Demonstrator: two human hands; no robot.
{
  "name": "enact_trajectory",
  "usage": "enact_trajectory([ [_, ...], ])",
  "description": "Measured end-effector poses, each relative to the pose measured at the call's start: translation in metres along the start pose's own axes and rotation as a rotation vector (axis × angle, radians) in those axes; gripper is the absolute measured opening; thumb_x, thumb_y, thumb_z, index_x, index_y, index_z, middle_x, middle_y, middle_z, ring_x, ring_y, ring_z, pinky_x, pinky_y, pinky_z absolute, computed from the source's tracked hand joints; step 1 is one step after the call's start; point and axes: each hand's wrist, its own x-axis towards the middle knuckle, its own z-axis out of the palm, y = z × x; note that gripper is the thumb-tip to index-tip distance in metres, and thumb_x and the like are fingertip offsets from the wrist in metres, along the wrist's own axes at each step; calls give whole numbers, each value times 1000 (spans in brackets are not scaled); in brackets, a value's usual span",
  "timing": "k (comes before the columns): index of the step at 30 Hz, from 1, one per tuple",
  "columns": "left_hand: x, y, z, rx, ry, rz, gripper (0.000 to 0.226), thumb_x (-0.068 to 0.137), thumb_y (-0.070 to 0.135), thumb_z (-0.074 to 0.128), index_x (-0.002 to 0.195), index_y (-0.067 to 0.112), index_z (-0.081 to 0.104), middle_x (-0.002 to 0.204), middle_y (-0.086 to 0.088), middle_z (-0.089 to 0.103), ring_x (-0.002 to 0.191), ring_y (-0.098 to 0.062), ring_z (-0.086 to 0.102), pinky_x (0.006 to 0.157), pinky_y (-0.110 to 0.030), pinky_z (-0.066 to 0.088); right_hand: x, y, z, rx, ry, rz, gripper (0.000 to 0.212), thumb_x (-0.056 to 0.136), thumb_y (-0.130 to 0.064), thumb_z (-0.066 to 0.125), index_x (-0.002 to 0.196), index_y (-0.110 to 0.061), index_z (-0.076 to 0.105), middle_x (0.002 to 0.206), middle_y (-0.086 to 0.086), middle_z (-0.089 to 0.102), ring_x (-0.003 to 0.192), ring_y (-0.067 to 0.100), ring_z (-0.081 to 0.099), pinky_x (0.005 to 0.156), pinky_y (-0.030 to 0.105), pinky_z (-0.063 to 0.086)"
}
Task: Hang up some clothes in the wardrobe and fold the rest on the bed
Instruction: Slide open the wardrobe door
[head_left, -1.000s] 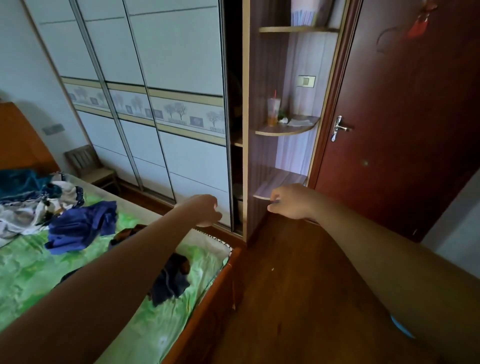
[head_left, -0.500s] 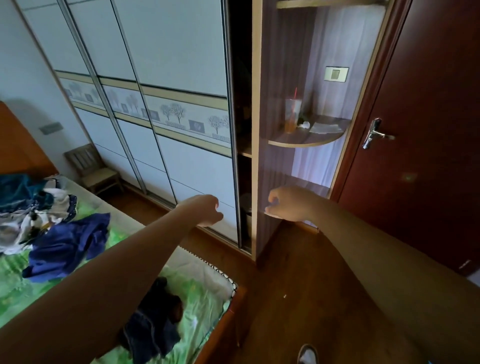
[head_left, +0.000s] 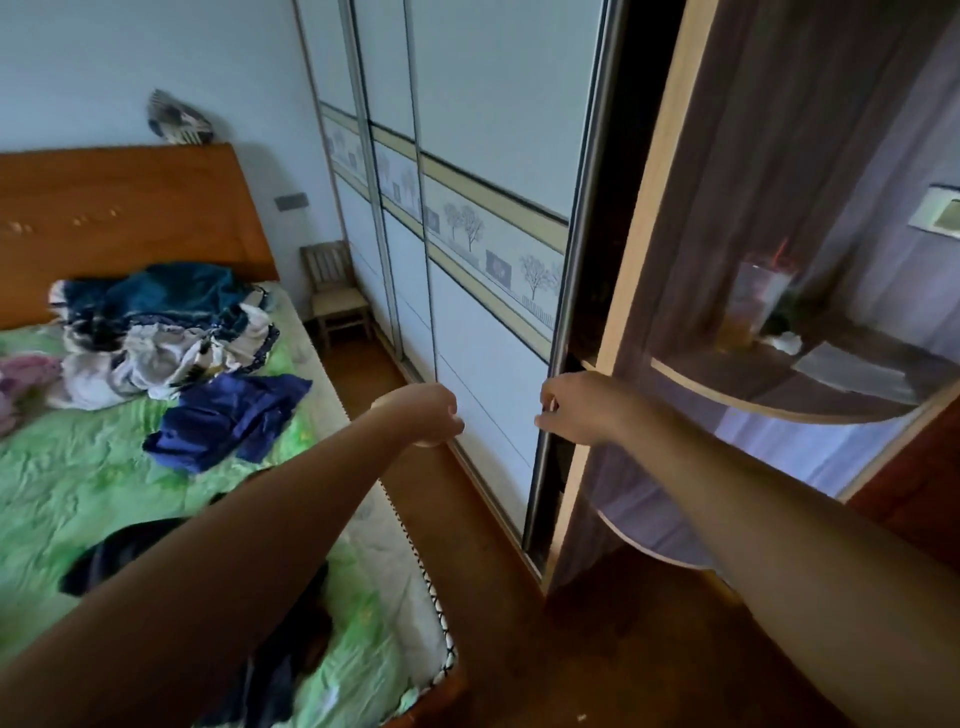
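Note:
The wardrobe's white sliding door (head_left: 493, 322) stands ahead with a narrow dark gap (head_left: 597, 291) at its right edge. My right hand (head_left: 574, 410) is at that metal edge, fingers curled round it. My left hand (head_left: 428, 415) is held out in front of the door panel, fingers curled, holding nothing. Clothes lie on the green bed (head_left: 78, 493): a blue garment (head_left: 228, 415), a mixed blue and white pile (head_left: 156, 332) near the headboard, a pink piece (head_left: 26, 374) at the left, and a dark garment (head_left: 291, 665) partly hidden under my left forearm.
A curved corner shelf (head_left: 769, 405) with a plastic cup (head_left: 753, 306) is fixed right of the wardrobe. A small wooden chair (head_left: 337, 296) stands between bed and wardrobe. A strip of wooden floor (head_left: 498, 597) runs along the bed's edge. The orange headboard (head_left: 119, 208) backs the bed.
I have stepped closer and turned left. My right hand has moved from in front of the corner shelf to the sliding door's edge. My left hand stays curled and raised.

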Motion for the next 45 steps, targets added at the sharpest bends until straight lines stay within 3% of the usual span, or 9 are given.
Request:
enact_trajectory([
  [4,20,-22,-9,-13,-9,-105,34,97,34,51,107,11,73,100,-3,66,97,-22,63,87,-34,52,51,-3,-10,-29,-14,-100,51,96,-52,50,141,-28,49,137,2,57,115,23,57,89,35,48],
  [10,71,-63,-23,-50,60,-232,35,94,38,56,111,12,72,110,-6,71,104,-25,65,93,-39,53,135,-10,-14,-38,-43,-201,50,96,-53,50,140,-30,49,138,1,56,120,24,55,98,42,48],
  [17,175,-122,-45,-63,54,-332,26,92,41,55,103,21,69,106,-2,69,104,-25,64,94,-38,51,271,-18,-33,-92,-53,-269,41,95,-48,50,130,-28,55,127,-1,61,113,24,58,94,45,51],
  [23,275,-206,-91,-69,149,-433,44,92,45,54,129,22,61,130,-2,63,120,-25,58,101,-42,47,425,-58,-62,-103,-39,-311,41,95,-46,51,129,-24,57,128,1,61,112,25,59,92,43,52],
  [28,334,-261,-129,-70,91,-499,36,91,42,51,115,21,67,119,-3,66,112,-27,61,96,-42,51,523,-100,-85,-111,-36,-376,41,97,-41,50,134,-23,54,129,3,59,115,25,57,89,39,50],
  [33,368,-290,-146,-72,59,-549,34,91,39,50,116,21,66,116,-3,65,111,-27,60,94,-42,51,590,-120,-86,-95,-52,-411,31,93,-42,53,119,-26,59,114,2,64,100,24,60,86,42,53],
  [40,392,-322,-139,-99,45,-622,43,96,41,50,133,20,59,137,-6,58,122,-29,55,95,-37,46,649,-137,-72,-134,-93,-457,34,94,-40,53,124,-24,59,116,2,63,102,24,60,82,36,49],
  [45,414,-359,-147,-89,27,-657,40,95,43,49,124,20,64,131,-5,62,116,-28,58,95,-40,49,686,-149,-77,-145,-111,-474,34,94,-41,53,123,-25,59,115,1,62,102,23,60,79,36,48],
])
